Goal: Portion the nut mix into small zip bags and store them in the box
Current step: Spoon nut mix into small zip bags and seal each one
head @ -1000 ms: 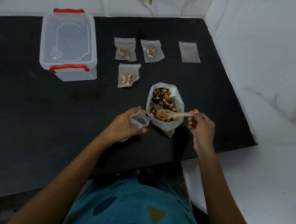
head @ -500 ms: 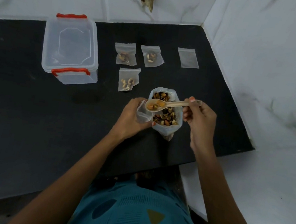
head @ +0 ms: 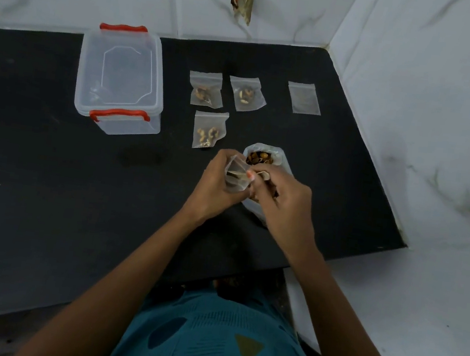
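Note:
My left hand (head: 211, 186) grips a small clear zip bag (head: 235, 176) with its mouth held open. My right hand (head: 284, 199) pinches a pale spoon (head: 259, 175) whose bowl is tipped into that bag's mouth. Behind my hands stands the large bag of nut mix (head: 263, 159), partly hidden by them. Three small zip bags with nuts lie flat on the black counter (head: 33, 181): one at the back left (head: 206, 89), one beside it (head: 246, 93), one nearer (head: 208, 129). An empty zip bag (head: 304, 98) lies to the right. The clear box (head: 121, 79) with red latches stands lidded at the left.
White marble walls close the counter at the back and right. The counter's front edge runs across near my body, with a pale floor to the right. A small brownish object (head: 242, 1) is stuck on the back wall.
My right hand lifted the spoon with nuts out of the large bag and brought it left to the small bag's mouth. My left hand raised the small bag to meet it.

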`<move>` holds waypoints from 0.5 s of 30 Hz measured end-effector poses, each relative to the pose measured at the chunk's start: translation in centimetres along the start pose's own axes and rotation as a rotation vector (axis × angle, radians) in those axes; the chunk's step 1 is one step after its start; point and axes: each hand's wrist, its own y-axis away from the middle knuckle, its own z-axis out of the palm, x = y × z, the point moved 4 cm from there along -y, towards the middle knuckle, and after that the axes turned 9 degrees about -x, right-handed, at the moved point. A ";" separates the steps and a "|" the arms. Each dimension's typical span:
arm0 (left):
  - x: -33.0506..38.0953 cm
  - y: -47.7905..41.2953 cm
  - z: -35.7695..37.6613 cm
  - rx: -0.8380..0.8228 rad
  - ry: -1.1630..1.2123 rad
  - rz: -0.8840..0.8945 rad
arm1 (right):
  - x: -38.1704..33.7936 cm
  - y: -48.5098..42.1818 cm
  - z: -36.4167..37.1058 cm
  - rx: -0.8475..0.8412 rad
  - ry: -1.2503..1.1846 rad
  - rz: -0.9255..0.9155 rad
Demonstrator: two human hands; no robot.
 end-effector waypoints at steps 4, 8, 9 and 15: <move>0.5 0.1 0.1 0.021 0.005 0.043 | -0.1 -0.1 0.2 -0.041 0.124 -0.082; 0.2 0.1 -0.2 0.082 0.013 0.043 | -0.1 -0.3 -0.5 -0.012 0.174 -0.098; 0.1 0.1 -0.3 0.084 0.011 0.048 | 0.0 -0.3 -0.9 0.012 0.148 -0.092; -0.6 0.1 -0.4 0.073 0.001 0.094 | 0.0 -0.1 -1.7 0.068 0.078 -0.131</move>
